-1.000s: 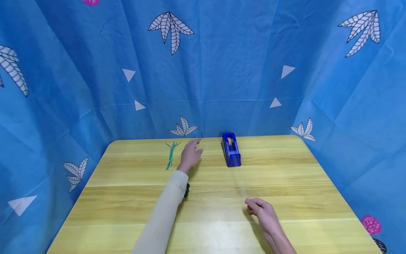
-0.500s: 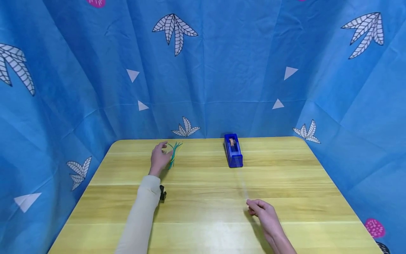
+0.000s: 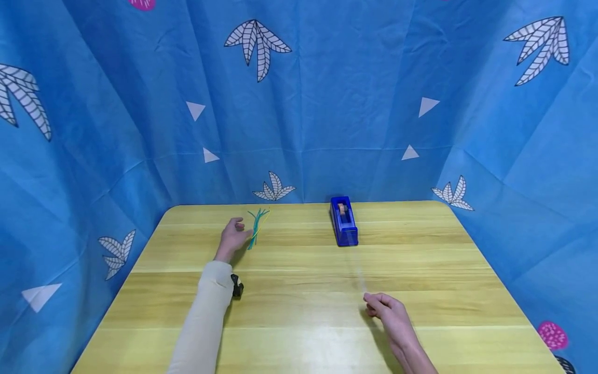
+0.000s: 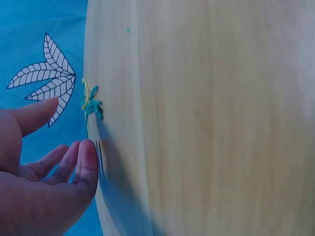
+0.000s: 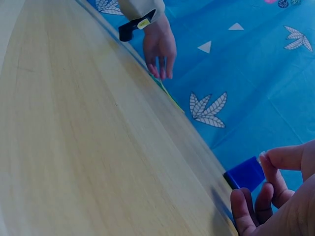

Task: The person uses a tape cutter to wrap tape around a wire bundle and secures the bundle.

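My right hand (image 3: 390, 314) pinches the end of a clear strip of tape (image 3: 359, 272) between thumb and forefinger. That strip stretches from the front of a blue tape dispenser (image 3: 344, 222), which stands near the table's back edge. In the right wrist view the dispenser (image 5: 244, 174) shows behind the fingertips. Far over on the left, my left hand (image 3: 232, 236) is beside a small bundle of thin green and yellow strands (image 3: 255, 231). The left wrist view shows thumb and fingers apart, with the bundle (image 4: 92, 103) beyond them and nothing held.
A light wooden table (image 3: 299, 311) carries everything. Along its back and sides hangs a blue curtain (image 3: 345, 104) with leaf and triangle prints. A black wrist camera (image 3: 237, 286) sits at my left sleeve.
My left hand has moved left across the strands to their left side, then slightly nearer to me. The right hand keeps the tape stretched, almost unmoved. My view has turned slightly.
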